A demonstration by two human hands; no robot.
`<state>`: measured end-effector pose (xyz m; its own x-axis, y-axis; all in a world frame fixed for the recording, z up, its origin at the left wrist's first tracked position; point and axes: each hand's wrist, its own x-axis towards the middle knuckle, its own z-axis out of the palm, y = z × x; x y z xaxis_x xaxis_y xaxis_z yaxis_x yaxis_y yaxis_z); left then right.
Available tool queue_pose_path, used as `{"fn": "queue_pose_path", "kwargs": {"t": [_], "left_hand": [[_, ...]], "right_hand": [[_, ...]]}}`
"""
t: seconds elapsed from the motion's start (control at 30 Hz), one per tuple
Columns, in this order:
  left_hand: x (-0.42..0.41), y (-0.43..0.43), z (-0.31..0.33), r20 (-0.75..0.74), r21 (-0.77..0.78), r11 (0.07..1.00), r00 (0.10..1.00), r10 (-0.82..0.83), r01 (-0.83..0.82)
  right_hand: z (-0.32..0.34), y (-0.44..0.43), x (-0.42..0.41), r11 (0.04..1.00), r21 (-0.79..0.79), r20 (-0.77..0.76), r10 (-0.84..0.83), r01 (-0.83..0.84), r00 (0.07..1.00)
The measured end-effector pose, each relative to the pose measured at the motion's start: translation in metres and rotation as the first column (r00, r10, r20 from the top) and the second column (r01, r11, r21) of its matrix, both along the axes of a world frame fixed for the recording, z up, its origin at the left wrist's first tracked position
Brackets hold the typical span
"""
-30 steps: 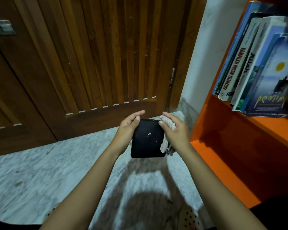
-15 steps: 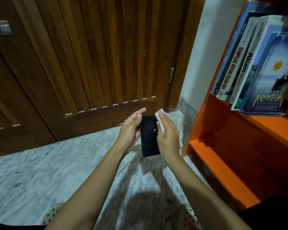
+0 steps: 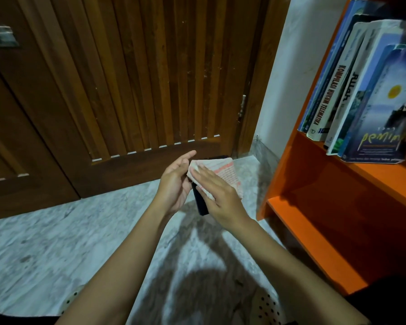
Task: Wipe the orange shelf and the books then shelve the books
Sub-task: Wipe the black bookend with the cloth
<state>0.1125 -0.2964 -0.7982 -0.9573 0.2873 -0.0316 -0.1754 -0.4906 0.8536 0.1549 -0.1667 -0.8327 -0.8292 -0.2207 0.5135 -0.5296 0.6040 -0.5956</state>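
The person holds a small black book (image 3: 201, 204) out in front, over the marble floor (image 3: 45, 242) and just left of the orange shelf (image 3: 314, 245). The book stands on edge between the two hands. The left hand (image 3: 175, 184) cups it from the left with the palm, fingers nearly straight and pointing away toward the wooden door (image 3: 127, 78). The right hand (image 3: 220, 198) lies flat, fingers spread and straight, pressing a white cloth with red print (image 3: 224, 171) against the book's right face. The cloth covers most of that face; only the near lower corner and a sliver of the far top edge show black. On the shelf's upper board, at the right, a row of books (image 3: 361, 90) stands leaning leftward, spines and covers facing out.
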Motion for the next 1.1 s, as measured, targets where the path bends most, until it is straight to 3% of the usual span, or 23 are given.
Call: {"fn": "queue_pose_path", "kwargs": {"t": [0.07,0.13,0.27,0.4,0.47,0.57,0.93,1.1], "left_hand": [[-0.001,-0.003,0.000,0.008,0.005,1.000,1.000,0.019,-0.019],[-0.002,-0.004,0.000,-0.006,0.003,0.999,0.999,0.038,-0.038],[-0.001,0.004,0.001,-0.029,0.020,0.998,0.997,0.067,-0.067],[-0.001,0.010,0.001,-0.036,0.030,0.992,0.992,0.124,-0.123],[-0.001,0.012,0.000,-0.042,0.035,0.989,0.988,0.147,-0.145],[0.000,0.013,-0.001,-0.039,0.042,0.989,0.989,0.142,-0.140],[-0.001,0.004,-0.002,-0.032,-0.054,0.992,0.993,0.115,-0.117],[-0.007,-0.004,-0.005,0.027,0.008,0.986,0.986,0.167,-0.167]], "right_hand": [[-0.001,0.018,-0.003,0.981,0.185,-0.033,0.060,-0.053,0.998],[0.002,0.033,-0.008,0.966,0.256,-0.018,0.049,-0.043,0.999],[0.007,0.040,-0.013,0.985,-0.017,0.064,-0.173,0.174,0.983],[-0.010,0.034,-0.010,0.878,-0.326,0.201,-0.299,0.351,0.933],[-0.020,0.026,-0.004,0.831,-0.377,0.236,-0.340,0.408,0.910],[-0.024,0.010,0.003,0.825,-0.329,0.244,-0.396,0.460,0.885],[-0.016,-0.013,0.003,0.961,-0.238,0.146,-0.107,0.140,0.983],[-0.022,-0.002,0.010,0.997,0.013,0.060,0.076,-0.077,0.995]]}}
